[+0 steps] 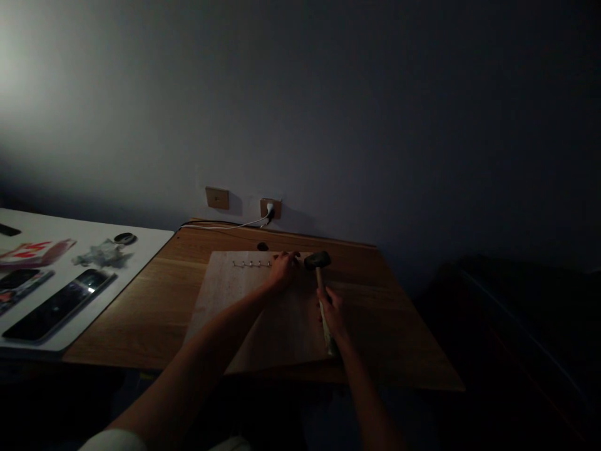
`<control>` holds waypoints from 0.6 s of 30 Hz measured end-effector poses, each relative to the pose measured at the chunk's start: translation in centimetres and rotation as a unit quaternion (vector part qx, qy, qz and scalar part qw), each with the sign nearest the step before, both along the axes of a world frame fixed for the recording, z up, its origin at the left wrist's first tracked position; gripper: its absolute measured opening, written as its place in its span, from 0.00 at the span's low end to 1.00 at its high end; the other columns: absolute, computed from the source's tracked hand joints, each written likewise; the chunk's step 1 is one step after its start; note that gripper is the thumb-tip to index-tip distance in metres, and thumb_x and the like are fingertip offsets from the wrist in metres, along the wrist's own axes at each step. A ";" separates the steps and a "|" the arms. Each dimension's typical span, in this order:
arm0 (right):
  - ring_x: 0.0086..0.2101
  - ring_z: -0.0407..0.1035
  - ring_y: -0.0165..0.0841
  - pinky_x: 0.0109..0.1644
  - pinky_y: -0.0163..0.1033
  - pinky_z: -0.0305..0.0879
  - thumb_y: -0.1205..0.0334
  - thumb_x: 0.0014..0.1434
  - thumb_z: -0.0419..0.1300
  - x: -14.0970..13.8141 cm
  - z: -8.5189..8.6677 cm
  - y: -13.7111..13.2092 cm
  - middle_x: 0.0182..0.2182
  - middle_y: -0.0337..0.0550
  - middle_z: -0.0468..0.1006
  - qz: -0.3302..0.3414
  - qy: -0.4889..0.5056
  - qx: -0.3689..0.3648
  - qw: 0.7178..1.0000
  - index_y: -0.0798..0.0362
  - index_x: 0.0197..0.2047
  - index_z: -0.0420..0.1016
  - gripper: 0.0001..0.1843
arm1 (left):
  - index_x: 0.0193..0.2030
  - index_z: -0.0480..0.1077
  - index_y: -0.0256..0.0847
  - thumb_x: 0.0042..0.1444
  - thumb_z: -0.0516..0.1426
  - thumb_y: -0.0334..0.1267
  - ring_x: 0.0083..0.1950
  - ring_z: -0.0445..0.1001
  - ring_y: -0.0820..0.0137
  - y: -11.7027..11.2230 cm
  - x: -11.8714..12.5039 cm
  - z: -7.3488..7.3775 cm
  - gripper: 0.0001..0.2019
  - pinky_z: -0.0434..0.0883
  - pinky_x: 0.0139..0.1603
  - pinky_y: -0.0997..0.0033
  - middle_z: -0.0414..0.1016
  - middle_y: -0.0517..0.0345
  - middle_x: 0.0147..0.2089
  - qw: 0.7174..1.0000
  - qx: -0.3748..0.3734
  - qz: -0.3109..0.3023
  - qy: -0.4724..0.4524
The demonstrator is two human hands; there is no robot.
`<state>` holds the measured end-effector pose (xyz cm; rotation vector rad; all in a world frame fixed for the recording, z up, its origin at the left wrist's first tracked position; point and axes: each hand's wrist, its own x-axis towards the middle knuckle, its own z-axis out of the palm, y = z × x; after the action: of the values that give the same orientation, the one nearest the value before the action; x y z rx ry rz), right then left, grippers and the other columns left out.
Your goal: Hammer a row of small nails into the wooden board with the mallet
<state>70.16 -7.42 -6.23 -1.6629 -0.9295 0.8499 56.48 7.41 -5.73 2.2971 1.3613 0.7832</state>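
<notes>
My right hand (334,313) is wrapped round the light handle of a hammer (318,260), whose dark, blocky head points away from me at the board's right edge. Just left of the hammer head, my left hand (283,269) rests at the far part of a flat wooden board (277,332). Its fingers are drawn together near the board's surface; whatever they pinch is too dark and small to make out. Several nails (251,264) stand in a row along the board's far edge, left of that hand.
The board lies on a wooden table (136,313) against the wall. A white surface (145,241) at left carries a dark phone-like slab (56,307), a crumpled clear bag (103,254) and a red-and-white packet (35,252). A white plug (270,208) sits in a wall socket, with cables along the table's back.
</notes>
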 end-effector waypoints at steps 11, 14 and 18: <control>0.35 0.74 0.40 0.36 0.38 0.67 0.41 0.56 0.58 -0.2 2.2 1.5 0.32 0.46 0.81 0.043 -0.173 0.060 0.982 0.51 0.42 0.79 0.23 | 0.62 0.65 0.40 0.61 0.56 0.30 0.59 0.73 0.57 -0.3 -0.1 0.1 0.21 0.61 0.62 0.54 0.80 0.47 0.53 1.000 -0.015 0.018 -0.008; 0.37 0.75 0.43 0.39 0.41 0.67 0.46 0.56 0.60 -0.7 2.8 1.5 0.32 0.47 0.82 0.053 -0.197 0.056 0.977 0.49 0.43 0.82 0.19 | 0.64 0.62 0.39 0.62 0.54 0.29 0.61 0.71 0.56 -0.3 -0.3 0.2 0.23 0.62 0.61 0.54 0.78 0.44 0.55 1.000 -0.014 0.020 0.002; 0.35 0.75 0.42 0.37 0.40 0.66 0.49 0.56 0.60 -1.1 3.4 1.3 0.30 0.47 0.81 0.052 -0.193 0.049 0.979 0.48 0.40 0.82 0.16 | 0.66 0.60 0.38 0.62 0.54 0.29 0.62 0.70 0.55 -0.3 -0.5 0.3 0.25 0.61 0.61 0.53 0.78 0.43 0.55 1.000 -0.019 0.009 0.012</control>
<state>69.05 -6.15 -2.85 -1.7355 -1.3124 0.5458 55.94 7.06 -5.39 2.2737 1.3980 0.7312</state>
